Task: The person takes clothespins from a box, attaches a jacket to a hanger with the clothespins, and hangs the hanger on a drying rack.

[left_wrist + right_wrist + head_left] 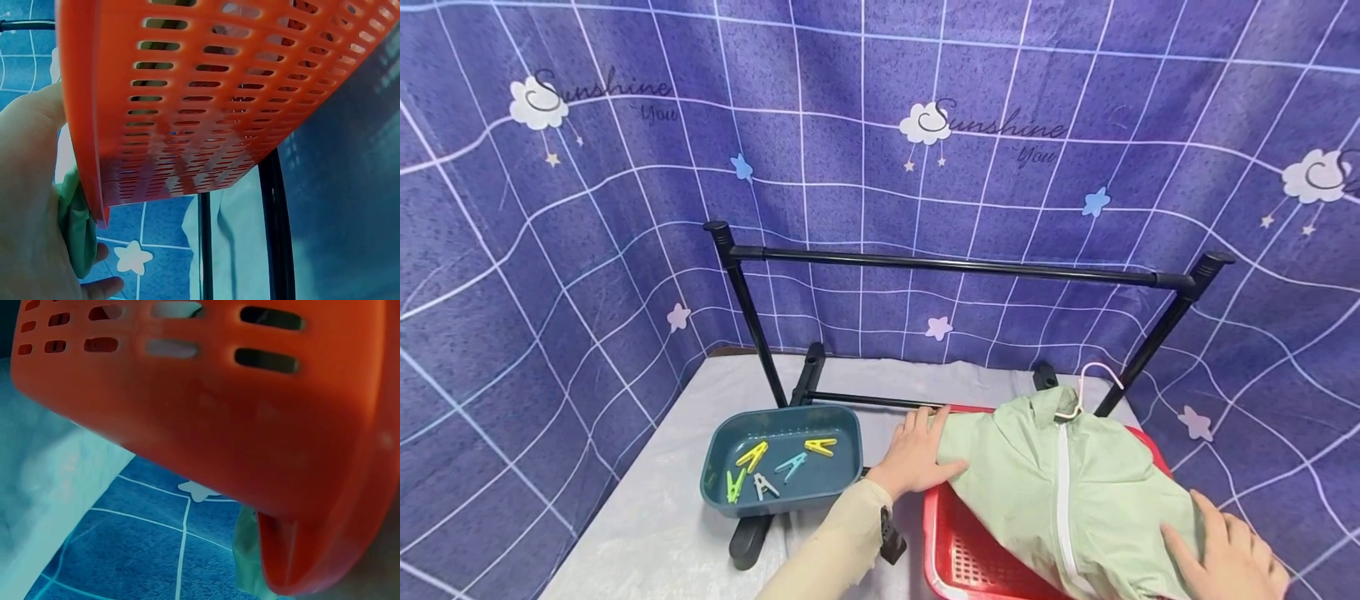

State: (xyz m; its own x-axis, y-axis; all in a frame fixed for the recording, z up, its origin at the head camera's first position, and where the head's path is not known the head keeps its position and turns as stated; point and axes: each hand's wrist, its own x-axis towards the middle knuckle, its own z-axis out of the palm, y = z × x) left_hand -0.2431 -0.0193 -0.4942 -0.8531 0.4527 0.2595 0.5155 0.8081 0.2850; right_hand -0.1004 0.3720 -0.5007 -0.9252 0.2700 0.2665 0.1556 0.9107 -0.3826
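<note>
A light green jacket (1022, 467) with a white zipper lies spread over a red basket (934, 533). The hook of a pale pink hanger (1101, 367) sticks up from its collar. My left hand (917, 454) rests on the sleeve at the jacket's left side, thumb apart from the fingers. In the left wrist view, green fabric (76, 231) lies against this hand beside the basket's rim. On the opposite sleeve, my right hand (1225, 550) touches the cloth with its fingers spread. The right wrist view shows mostly the basket's wall (187, 419), which hides most of that hand.
A black rack (955, 265) stands behind the basket, its bar running across. Left of the basket, a dark blue tray (782, 500) holds several clothespins, among them a yellow clothespin (752, 455). A pale cloth (647, 517) covers the table; a patterned purple curtain (850, 167) hangs behind.
</note>
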